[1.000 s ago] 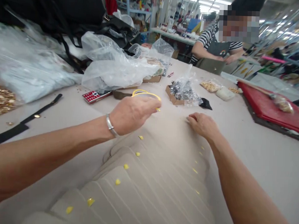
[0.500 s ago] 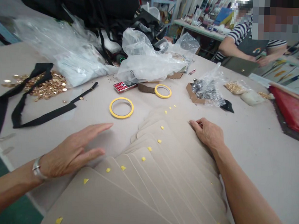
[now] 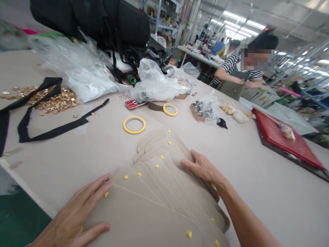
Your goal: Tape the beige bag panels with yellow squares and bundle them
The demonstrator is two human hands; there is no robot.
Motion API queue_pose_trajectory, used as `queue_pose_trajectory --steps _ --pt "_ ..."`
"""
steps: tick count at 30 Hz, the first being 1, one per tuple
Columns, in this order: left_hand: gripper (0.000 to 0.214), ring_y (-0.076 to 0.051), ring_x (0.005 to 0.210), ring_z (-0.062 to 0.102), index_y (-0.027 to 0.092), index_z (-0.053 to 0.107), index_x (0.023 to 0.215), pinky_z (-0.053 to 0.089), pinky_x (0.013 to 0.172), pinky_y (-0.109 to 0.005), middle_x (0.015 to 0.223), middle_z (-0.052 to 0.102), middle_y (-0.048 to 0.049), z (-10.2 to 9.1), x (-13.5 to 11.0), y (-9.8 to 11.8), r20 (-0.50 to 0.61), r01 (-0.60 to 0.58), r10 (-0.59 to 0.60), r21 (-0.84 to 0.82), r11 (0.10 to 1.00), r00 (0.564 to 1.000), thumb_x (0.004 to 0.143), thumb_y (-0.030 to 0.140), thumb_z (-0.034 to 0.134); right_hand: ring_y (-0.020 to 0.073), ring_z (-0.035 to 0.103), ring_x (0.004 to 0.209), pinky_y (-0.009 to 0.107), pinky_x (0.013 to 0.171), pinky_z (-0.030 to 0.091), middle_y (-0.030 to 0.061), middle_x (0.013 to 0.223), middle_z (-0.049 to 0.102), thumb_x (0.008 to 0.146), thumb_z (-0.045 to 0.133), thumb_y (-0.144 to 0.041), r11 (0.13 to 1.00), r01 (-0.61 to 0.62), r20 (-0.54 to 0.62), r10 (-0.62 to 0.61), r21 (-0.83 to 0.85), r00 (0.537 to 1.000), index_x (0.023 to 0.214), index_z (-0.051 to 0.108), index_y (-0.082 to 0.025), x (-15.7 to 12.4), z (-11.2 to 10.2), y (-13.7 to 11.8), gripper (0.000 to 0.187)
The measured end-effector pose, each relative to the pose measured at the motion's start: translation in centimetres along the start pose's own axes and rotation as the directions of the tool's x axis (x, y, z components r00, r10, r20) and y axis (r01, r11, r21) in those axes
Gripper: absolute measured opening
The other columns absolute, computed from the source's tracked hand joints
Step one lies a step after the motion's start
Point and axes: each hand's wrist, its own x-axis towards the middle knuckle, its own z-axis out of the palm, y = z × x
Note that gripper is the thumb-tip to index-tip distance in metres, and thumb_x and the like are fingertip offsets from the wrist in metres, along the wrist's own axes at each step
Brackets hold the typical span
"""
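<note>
A fanned stack of beige panels with small yellow tabs lies in front of me on the table. My left hand lies flat and open on the nearest panel's left edge, fingers stretched out. My right hand rests palm down on the right side of the fan, fingers spread. Neither hand holds anything. One yellow tape roll lies on the table beyond the fan, a second yellow tape roll farther back.
Black straps and a pile of gold fittings lie at left. Plastic bags, a red phone and black bags sit behind. A red board is at right. A person in a striped shirt works across the table.
A second ago my left hand held a yellow tape roll; it lies on the table now. The left hand has come back onto the nearest panel, and the right hand has slid nearer along the fan.
</note>
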Motion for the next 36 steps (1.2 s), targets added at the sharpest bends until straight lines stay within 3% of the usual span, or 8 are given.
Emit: queue_pose_trajectory --steps 8,12,18,22,25,28,32,36 --pt "0.074 -0.025 0.134 0.039 0.018 0.028 0.145 0.047 0.102 -0.036 0.152 0.029 -0.0109 -0.1 0.2 0.5 -0.049 -0.001 0.0 -0.034 0.999 0.999 0.084 0.047 0.056 0.0226 0.058 0.091 0.032 0.077 0.047 0.0036 0.102 0.063 0.047 0.086 -0.046 0.914 -0.072 0.31 -0.061 0.4 0.949 0.114 0.049 -0.019 -7.9 1.7 -6.0 0.081" --pt "0.074 -0.025 0.135 0.039 0.018 0.026 0.147 0.044 0.104 -0.037 0.153 0.027 -0.0119 -0.5 0.3 0.8 -0.058 0.027 -0.031 -0.085 0.996 0.998 0.084 0.045 0.056 0.0205 0.061 0.083 0.028 0.068 0.049 0.0019 0.097 0.064 0.049 0.082 -0.031 0.875 -0.184 0.368 0.007 0.448 0.93 0.121 0.046 -0.023 -10.9 2.7 -9.7 0.082" --pt "0.07 -0.027 0.132 0.043 0.017 0.03 0.145 0.049 0.099 -0.034 0.152 0.029 -0.013 -0.6 0.8 1.3 -0.144 -0.005 -0.011 -0.112 0.994 0.989 0.085 0.041 0.056 0.019 0.063 0.081 0.024 0.062 0.048 0.0003 0.097 0.066 0.052 0.077 -0.024 0.797 -0.196 0.415 -0.075 0.572 0.907 0.12 0.049 -0.022 -11.2 3.6 -10.1 0.074" --pt "0.066 -0.027 0.137 0.035 0.018 0.028 0.145 0.046 0.102 -0.037 0.154 0.021 -0.0141 -2.6 2.9 2.2 -0.173 -0.052 0.021 -0.176 0.983 0.985 0.087 0.032 0.055 0.0205 0.063 0.09 0.026 0.071 0.051 -0.0011 0.102 0.067 0.049 0.081 -0.026 0.771 -0.106 0.365 -0.172 0.629 0.915 0.12 0.051 -0.022 -11.2 1.3 -10.3 0.078" --pt "0.068 -0.029 0.141 0.026 0.022 0.023 0.146 0.042 0.107 -0.043 0.156 0.014 -0.014 -5.1 5.3 3.0 -0.273 -0.078 0.01 -0.242 0.967 0.962 0.087 0.024 0.056 0.0191 0.063 0.087 0.024 0.068 0.049 -0.0025 0.101 0.067 0.054 0.079 -0.024 0.873 0.015 0.254 -0.158 0.487 0.954 0.119 0.053 -0.025 -12.3 -2.0 -11.8 0.069" --pt "0.073 -0.031 0.142 0.021 0.025 0.018 0.146 0.036 0.111 -0.049 0.156 0.01 -0.014 -6.1 7.3 3.5 -0.324 -0.098 0.006 -0.27 0.958 0.946 0.086 0.02 0.058 0.0202 0.062 0.079 0.026 0.064 0.046 -0.0006 0.094 0.068 0.059 0.075 -0.025 0.98 0.099 0.112 -0.119 0.173 0.987 0.118 0.053 -0.027 -13.0 -4.1 -12.5 0.063" --pt "0.074 -0.032 0.143 0.018 0.021 0.017 0.145 0.033 0.112 -0.051 0.155 0.008 -0.0184 -4.1 7.6 3.9 -0.276 -0.125 0.047 -0.271 0.954 0.96 0.085 0.024 0.06 0.0247 0.063 0.086 0.029 0.072 0.043 0.0063 0.101 0.068 0.065 0.067 -0.023 0.969 0.175 0.035 -0.172 -0.171 0.984 0.133 0.042 -0.025 -12.4 -2.8 -11.0 0.072" --pt "0.072 -0.033 0.142 0.019 0.02 0.018 0.144 0.033 0.111 -0.051 0.153 0.011 -0.0206 -3.5 6.1 4.2 -0.286 -0.122 0.057 -0.214 0.969 0.957 0.086 0.027 0.06 0.0282 0.062 0.096 0.033 0.077 0.043 0.0119 0.114 0.065 0.067 0.065 -0.024 0.944 0.169 0.017 -0.172 -0.282 0.985 0.141 0.032 -0.024 -11.6 -0.6 -9.4 0.081"
